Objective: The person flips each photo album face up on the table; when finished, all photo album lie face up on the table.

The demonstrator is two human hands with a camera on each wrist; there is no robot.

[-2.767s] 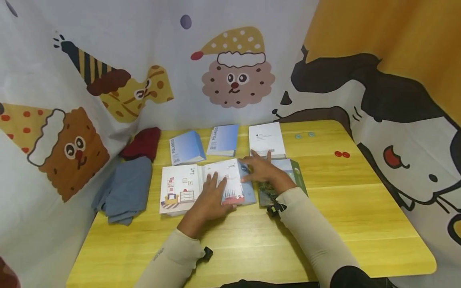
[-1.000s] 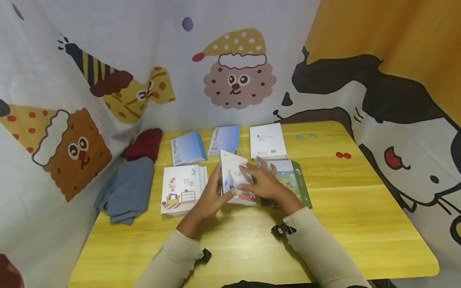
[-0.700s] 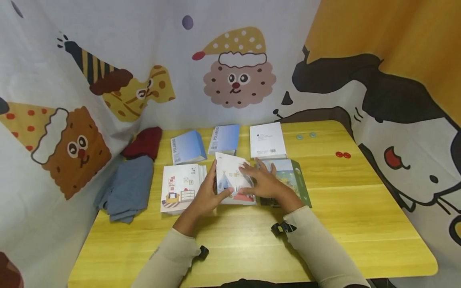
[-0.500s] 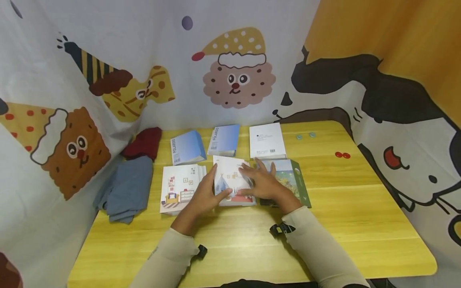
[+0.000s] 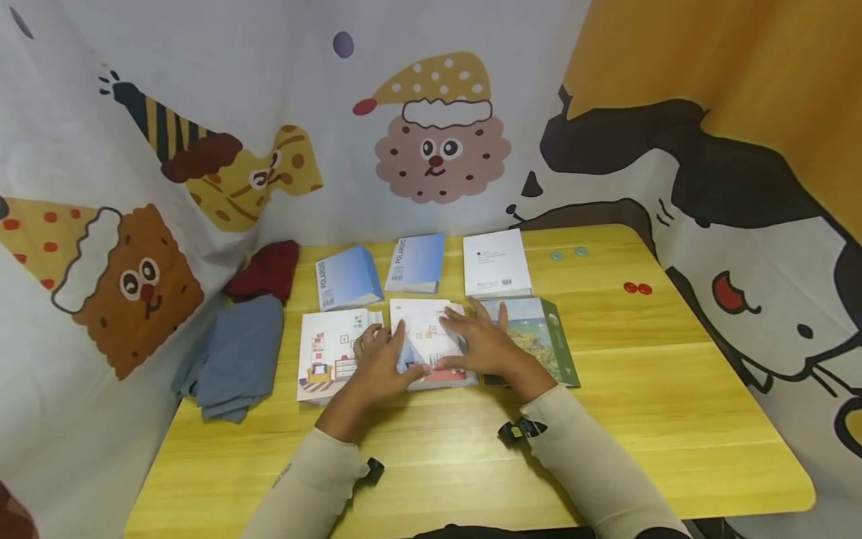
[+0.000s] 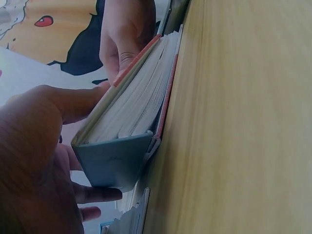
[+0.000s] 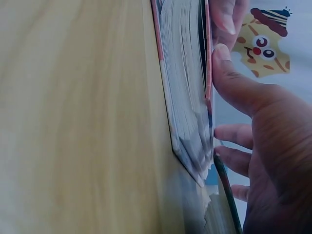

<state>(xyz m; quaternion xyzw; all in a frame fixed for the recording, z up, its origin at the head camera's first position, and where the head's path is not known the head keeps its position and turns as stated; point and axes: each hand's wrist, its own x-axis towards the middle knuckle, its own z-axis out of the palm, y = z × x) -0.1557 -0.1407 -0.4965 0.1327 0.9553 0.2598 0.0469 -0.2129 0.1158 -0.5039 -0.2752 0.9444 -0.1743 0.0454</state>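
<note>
A thick book [image 5: 420, 322] with a tent drawing on its white cover lies in the middle of the front row on the table. My left hand [image 5: 377, 367] is at its left side. In the left wrist view the thumb lies on the cover and the fingers [image 6: 100, 194] reach past the blue-grey spine [image 6: 114, 161]. My right hand [image 5: 488, 344] rests on the cover's right part, with thumb and fingers spread. From the right wrist view, the page block [image 7: 183, 63] shows below the thumb. Part of the cover is hidden under both hands.
A white book [image 5: 326, 340] with furniture drawings lies left of it, a green-edged landscape book [image 5: 535, 337] right. Behind are two blue POLAROID books [image 5: 350, 277] and a white book [image 5: 497, 262]. Folded blue-grey cloth [image 5: 242, 355], dark red cloth [image 5: 269, 269] and red buttons [image 5: 637, 288] also lie here.
The tent book was raised and tilted at its left edge; now it lies flat. My left fingers have shifted from around that edge towards the cover and neighbouring book. My right hand stays on the cover.
</note>
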